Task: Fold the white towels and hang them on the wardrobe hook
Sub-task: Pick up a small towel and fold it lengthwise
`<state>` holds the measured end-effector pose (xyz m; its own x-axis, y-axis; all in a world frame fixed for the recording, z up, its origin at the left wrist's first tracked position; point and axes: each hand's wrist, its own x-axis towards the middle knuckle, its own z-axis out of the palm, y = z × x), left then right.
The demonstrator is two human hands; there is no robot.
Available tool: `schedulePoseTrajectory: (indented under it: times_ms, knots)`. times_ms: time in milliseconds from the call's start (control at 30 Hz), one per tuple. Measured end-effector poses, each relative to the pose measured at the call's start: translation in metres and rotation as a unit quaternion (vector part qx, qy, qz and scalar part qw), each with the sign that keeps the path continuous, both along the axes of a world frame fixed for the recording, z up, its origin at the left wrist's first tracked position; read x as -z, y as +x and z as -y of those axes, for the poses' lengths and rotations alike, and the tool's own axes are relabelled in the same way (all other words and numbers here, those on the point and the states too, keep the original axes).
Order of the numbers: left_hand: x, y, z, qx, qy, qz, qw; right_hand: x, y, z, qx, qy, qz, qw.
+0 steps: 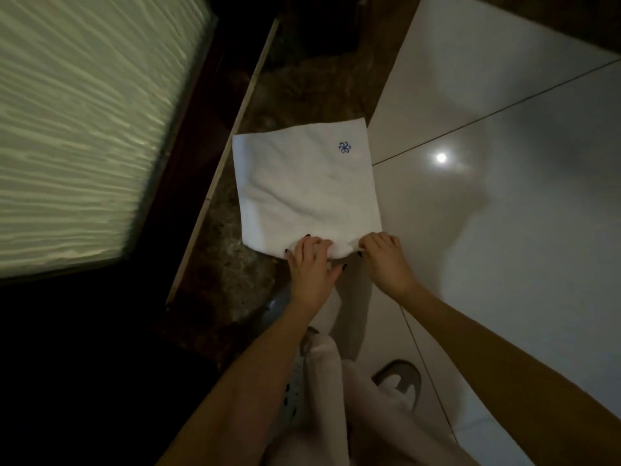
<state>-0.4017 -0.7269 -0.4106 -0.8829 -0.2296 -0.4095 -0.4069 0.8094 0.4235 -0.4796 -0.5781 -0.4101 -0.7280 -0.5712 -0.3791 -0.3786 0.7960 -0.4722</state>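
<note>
Presently the left hand [311,260] and right hand [383,257] are pinching the near hem of the white towel [305,190] lying flat on the floor [504,237]; likely light and limp, so corner grips are looking best.

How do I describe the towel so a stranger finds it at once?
Look where the dark marble strip meets the pale tiles. The white towel spans that border, left hand and right hand gripping its near edge. Only it carries a blue flower emblem.
</note>
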Motion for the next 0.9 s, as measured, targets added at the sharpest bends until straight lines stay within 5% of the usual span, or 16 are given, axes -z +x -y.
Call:
schedulePoseTrajectory:
  times_ms: [233, 400, 700, 900]
  knots:
    - [-0.142, -0.029, 0.015, -0.081, 0.098, -0.062, 0.990, -0.163, -0.014, 0.011, 0.100, -0.083, 0.094, 0.987]
    - [-0.281, -0.043, 0.024, -0.036, 0.165, -0.053, 0.984, -0.308, -0.030, -0.007, 0.135, -0.082, 0.107, 0.982]
    - [-0.551, -0.072, -0.037, -0.016, 0.259, -0.105, 0.960, -0.572, -0.028, -0.065, 0.195, -0.156, 0.079, 0.965]
    - [-0.686, -0.075, -0.085, 0.092, 0.224, -0.099, 0.965, -0.689, 0.011, -0.106, 0.338, -0.238, 0.003, 0.911]
